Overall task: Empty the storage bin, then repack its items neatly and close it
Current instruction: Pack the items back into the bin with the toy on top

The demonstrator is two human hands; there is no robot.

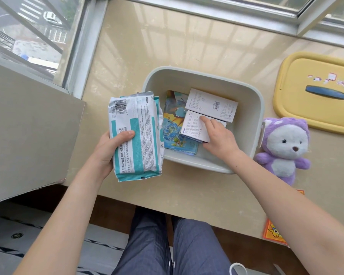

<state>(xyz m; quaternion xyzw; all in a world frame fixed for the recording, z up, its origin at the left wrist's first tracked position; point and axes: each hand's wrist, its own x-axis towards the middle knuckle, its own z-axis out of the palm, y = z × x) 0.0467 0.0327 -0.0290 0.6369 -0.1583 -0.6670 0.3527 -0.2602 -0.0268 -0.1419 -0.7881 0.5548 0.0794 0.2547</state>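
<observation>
A pale grey storage bin (254, 100) stands open on the beige sill. Inside lie a colourful picture book (174, 124) and two white boxes: a far one (212, 104) and a near one (193, 125). My right hand (219, 137) reaches into the bin, its fingers resting on the near white box and its thumb under the box's edge. My left hand (107, 149) is shut on a white and teal soft pack (136, 135), held upright just left of the bin. The bin's yellow lid (314, 116) with a blue handle lies to the right.
A purple and white plush bear (284, 149) lies against the bin's right side. An orange card (274, 234) sits at the sill's front edge. A grey box top (28, 132) is at the left. Window frames run along the back and left.
</observation>
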